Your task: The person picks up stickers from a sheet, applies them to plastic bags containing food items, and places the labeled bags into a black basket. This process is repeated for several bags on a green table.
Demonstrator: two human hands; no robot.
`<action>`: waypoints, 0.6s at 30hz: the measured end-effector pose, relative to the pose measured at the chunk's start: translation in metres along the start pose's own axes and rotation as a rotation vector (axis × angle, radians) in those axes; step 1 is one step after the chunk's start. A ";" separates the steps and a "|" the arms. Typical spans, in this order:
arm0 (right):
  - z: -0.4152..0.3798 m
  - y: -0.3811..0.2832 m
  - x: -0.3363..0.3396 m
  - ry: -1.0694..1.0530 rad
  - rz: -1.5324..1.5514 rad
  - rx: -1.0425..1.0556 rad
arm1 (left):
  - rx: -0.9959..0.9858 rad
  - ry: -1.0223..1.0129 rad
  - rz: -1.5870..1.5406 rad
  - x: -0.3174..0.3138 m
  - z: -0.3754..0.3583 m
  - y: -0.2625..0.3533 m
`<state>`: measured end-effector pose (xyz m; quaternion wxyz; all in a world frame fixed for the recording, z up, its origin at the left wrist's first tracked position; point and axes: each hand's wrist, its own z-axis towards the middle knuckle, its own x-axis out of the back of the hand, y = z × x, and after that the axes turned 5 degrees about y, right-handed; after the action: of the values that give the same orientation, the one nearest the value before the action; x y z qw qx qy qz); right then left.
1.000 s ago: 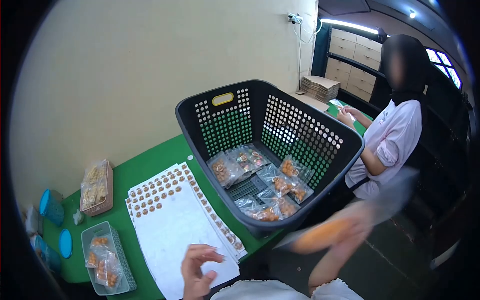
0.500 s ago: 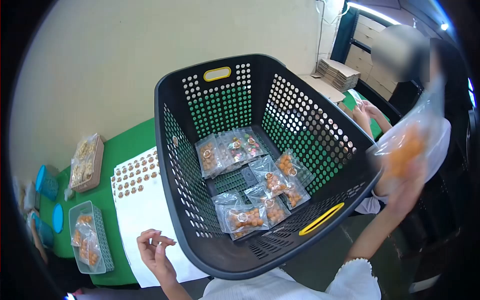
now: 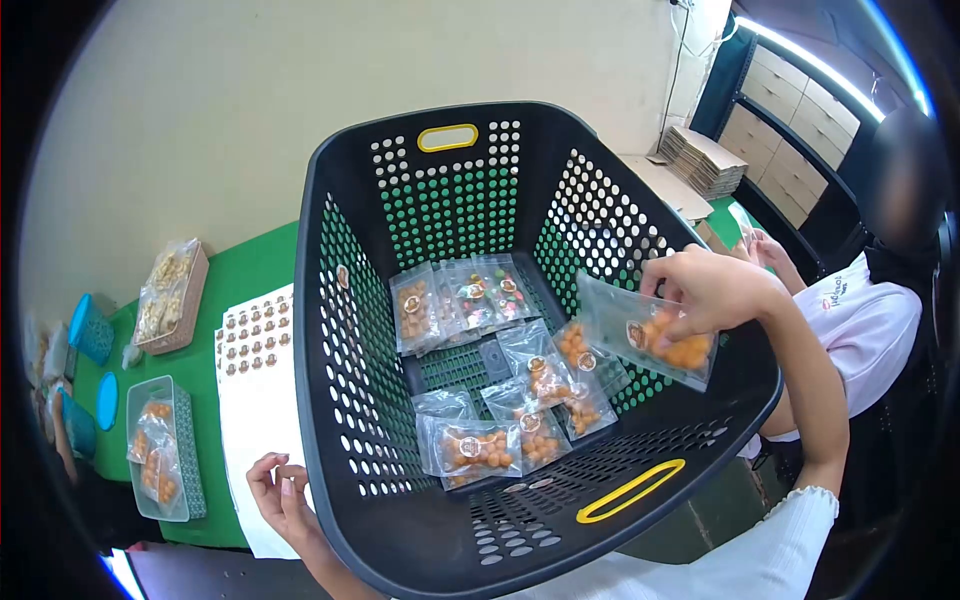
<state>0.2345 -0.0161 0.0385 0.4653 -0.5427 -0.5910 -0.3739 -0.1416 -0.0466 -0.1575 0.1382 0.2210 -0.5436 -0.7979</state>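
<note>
A large black basket (image 3: 630, 510) with perforated sides and yellow-rimmed handles fills the middle. My right hand (image 3: 705, 290) grips a clear, labelled bag of orange balls (image 3: 645, 335) over the basket's right side. On the basket floor lie several clear bags: orange ones such as the front bag (image 3: 478, 450), a bag of light brown pieces (image 3: 415, 310) and bags with colourful pieces (image 3: 500, 295). My left hand (image 3: 285, 500) is beside the basket's lower left edge, fingers curled but apart, holding nothing. It is over the edge of a white sticker sheet (image 3: 258, 430).
The green table (image 3: 205, 375) carries a tan basket (image 3: 185, 310) of bags, a pale green basket (image 3: 190, 455) of orange bags and blue containers (image 3: 92, 330). Folded cardboard (image 3: 700, 165) is stacked behind. Another person (image 3: 860, 320) is at the right; someone's hand (image 3: 62, 410) shows far left.
My right hand has brought the bag of orange balls from outside the basket's right side to over its inside. The view has shifted slightly, and my left hand stays free near the basket's left edge.
</note>
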 end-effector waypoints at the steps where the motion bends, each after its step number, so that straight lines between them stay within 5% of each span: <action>1: 0.005 0.000 0.000 -0.165 0.363 -0.014 | 0.002 -0.003 0.006 0.004 0.000 -0.005; 2: 0.010 0.001 0.000 -0.332 0.726 -0.028 | 0.004 -0.004 0.012 0.007 -0.002 -0.008; 4: 0.024 0.010 -0.014 -0.135 0.053 -0.058 | 0.003 0.028 0.029 0.007 -0.005 -0.006; 9: 0.033 0.019 -0.027 0.044 0.278 -0.060 | -0.027 0.117 0.000 0.024 0.000 -0.004; 12: 0.029 0.004 -0.018 -0.109 0.357 -0.152 | -0.061 0.154 0.023 0.031 0.002 0.000; 16: 0.036 0.004 -0.033 -0.243 -0.119 -0.284 | -0.068 0.152 0.026 0.034 -0.002 0.005; 18: 0.034 0.015 -0.035 -0.069 -0.062 -0.225 | -0.077 0.108 0.027 0.043 -0.004 0.005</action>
<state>0.2438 0.0083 -0.0053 0.3689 -0.5855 -0.5775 -0.4331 -0.1770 -0.0718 -0.1632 0.1866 0.2511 -0.5073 -0.8030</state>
